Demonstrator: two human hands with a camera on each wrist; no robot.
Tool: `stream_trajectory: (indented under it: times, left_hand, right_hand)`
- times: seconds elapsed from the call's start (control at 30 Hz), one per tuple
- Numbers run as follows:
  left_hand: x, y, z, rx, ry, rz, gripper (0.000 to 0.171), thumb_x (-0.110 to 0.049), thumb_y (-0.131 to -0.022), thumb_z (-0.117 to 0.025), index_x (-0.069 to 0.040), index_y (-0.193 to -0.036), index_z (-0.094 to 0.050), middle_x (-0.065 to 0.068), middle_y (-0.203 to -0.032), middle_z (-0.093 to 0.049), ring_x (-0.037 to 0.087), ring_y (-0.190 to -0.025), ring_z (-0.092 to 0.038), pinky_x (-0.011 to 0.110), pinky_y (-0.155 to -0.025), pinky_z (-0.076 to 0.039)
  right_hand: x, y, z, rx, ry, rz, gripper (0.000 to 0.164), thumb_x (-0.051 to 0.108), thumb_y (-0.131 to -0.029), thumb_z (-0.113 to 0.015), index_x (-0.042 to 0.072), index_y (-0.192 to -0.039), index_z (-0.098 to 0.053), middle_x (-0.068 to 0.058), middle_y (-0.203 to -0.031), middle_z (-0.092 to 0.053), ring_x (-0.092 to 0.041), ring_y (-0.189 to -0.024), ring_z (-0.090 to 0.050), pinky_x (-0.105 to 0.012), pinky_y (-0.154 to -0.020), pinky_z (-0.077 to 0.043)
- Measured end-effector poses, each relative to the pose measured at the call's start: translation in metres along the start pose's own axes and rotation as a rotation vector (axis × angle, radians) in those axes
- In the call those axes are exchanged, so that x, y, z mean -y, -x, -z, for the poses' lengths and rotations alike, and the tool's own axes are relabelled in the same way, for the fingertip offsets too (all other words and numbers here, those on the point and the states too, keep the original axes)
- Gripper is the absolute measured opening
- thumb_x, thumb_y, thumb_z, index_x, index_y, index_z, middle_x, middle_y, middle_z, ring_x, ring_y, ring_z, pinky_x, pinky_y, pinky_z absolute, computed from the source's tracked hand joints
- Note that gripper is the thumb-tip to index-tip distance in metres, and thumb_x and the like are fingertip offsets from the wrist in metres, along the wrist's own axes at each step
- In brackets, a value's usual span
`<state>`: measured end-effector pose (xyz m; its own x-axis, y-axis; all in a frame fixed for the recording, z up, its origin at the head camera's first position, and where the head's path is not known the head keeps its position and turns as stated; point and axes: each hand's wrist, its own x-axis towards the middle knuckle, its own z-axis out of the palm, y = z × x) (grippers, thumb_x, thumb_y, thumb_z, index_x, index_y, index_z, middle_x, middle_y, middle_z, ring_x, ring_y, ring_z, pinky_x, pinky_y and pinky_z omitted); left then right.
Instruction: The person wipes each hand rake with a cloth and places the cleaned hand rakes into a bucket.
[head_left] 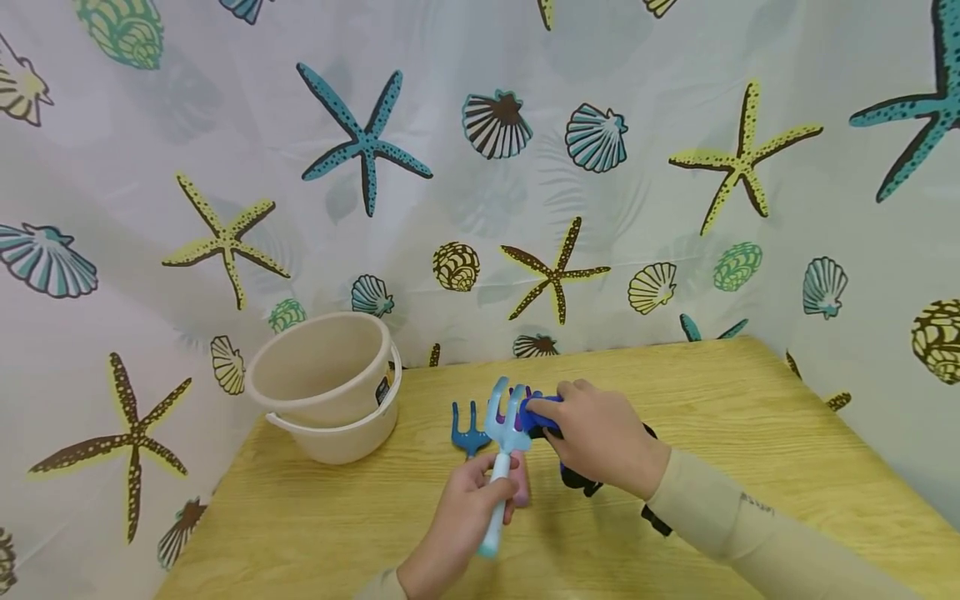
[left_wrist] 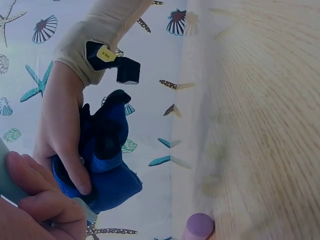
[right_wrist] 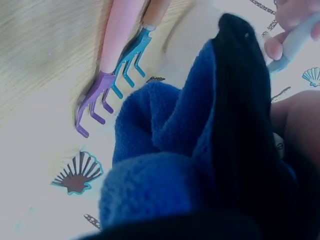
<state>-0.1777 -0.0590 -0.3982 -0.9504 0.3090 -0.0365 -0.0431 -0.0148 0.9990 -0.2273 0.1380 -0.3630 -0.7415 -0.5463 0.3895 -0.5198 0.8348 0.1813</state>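
My left hand (head_left: pixel 459 515) grips the pale handle of a light blue hand rake (head_left: pixel 507 435), its tines pointing up over the table. My right hand (head_left: pixel 609 435) holds a bunched blue and black cloth (head_left: pixel 542 414) against the right side of the rake's tines. In the right wrist view the cloth (right_wrist: pixel 155 175) fills the middle, fuzzy blue on one side and black on the other. Its loose end hangs below my right hand in the head view. Behind the held rake lie a pink-handled rake (head_left: pixel 521 485) with purple tines and a darker blue rake (head_left: pixel 470 439).
A beige bucket (head_left: pixel 330 421) with a white bail handle stands at the table's back left. The wood-grain table (head_left: pixel 750 417) reaches to a curtain (head_left: pixel 465 50) printed with starfish and shells, which hangs behind and along both sides.
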Motion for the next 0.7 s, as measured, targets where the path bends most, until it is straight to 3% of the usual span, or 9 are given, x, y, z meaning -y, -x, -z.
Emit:
stream_trajectory:
  times: [0.1, 0.23, 0.37, 0.57, 0.7]
  left_hand:
    - [0.000, 0.000, -0.001, -0.007, 0.002, 0.007, 0.035, -0.003, -0.086, -0.055, 0.006, -0.119, -0.055, -0.001, -0.053, -0.053, 0.013, -0.048, -0.049, 0.022, -0.046, -0.037]
    - [0.000, -0.002, 0.001, -0.018, 0.006, 0.003, 0.032, -0.005, -0.086, -0.056, 0.007, -0.116, -0.054, 0.000, -0.056, -0.053, 0.013, -0.050, -0.049, 0.023, -0.047, -0.037]
    - [0.001, -0.004, 0.004, -0.021, 0.006, -0.001, 0.027, -0.007, -0.088, -0.055, 0.007, -0.112, -0.054, 0.000, -0.057, -0.054, 0.014, -0.051, -0.049, 0.024, -0.049, -0.037]
    - [0.004, -0.003, 0.002, -0.006, 0.036, 0.017, 0.030, -0.006, -0.088, -0.055, 0.008, -0.114, -0.055, 0.000, -0.057, -0.053, 0.013, -0.049, -0.048, 0.023, -0.049, -0.038]
    - [0.006, -0.001, -0.002, 0.023, 0.072, 0.043, 0.030, -0.002, -0.086, -0.055, 0.009, -0.113, -0.055, 0.003, -0.074, -0.061, 0.011, -0.049, -0.048, 0.021, -0.049, -0.040]
  right_hand:
    - [0.001, 0.001, 0.001, 0.020, -0.071, 0.022, 0.036, 0.035, -0.081, -0.070, 0.026, -0.116, -0.069, 0.000, -0.076, -0.058, -0.012, -0.059, -0.047, -0.025, -0.037, -0.041]
    - [0.006, 0.004, 0.010, 0.076, -0.256, 0.079, 0.031, 0.032, -0.084, -0.068, 0.026, -0.114, -0.070, 0.008, -0.071, -0.052, -0.008, -0.053, -0.041, -0.023, -0.039, -0.034]
    - [0.008, 0.004, 0.017, 0.125, -0.360, 0.104, 0.029, 0.032, -0.086, -0.067, 0.027, -0.114, -0.069, 0.010, -0.076, -0.055, -0.007, -0.057, -0.043, -0.022, -0.044, -0.037]
    - [0.000, 0.002, 0.008, 0.104, -0.276, 0.061, 0.028, 0.031, -0.083, -0.069, 0.027, -0.111, -0.071, 0.009, -0.074, -0.053, -0.007, -0.054, -0.042, -0.022, -0.041, -0.036]
    - [-0.005, 0.004, -0.001, 0.070, -0.153, 0.027, 0.031, 0.031, -0.081, -0.071, 0.027, -0.112, -0.071, 0.003, -0.074, -0.055, -0.010, -0.056, -0.043, -0.023, -0.037, -0.037]
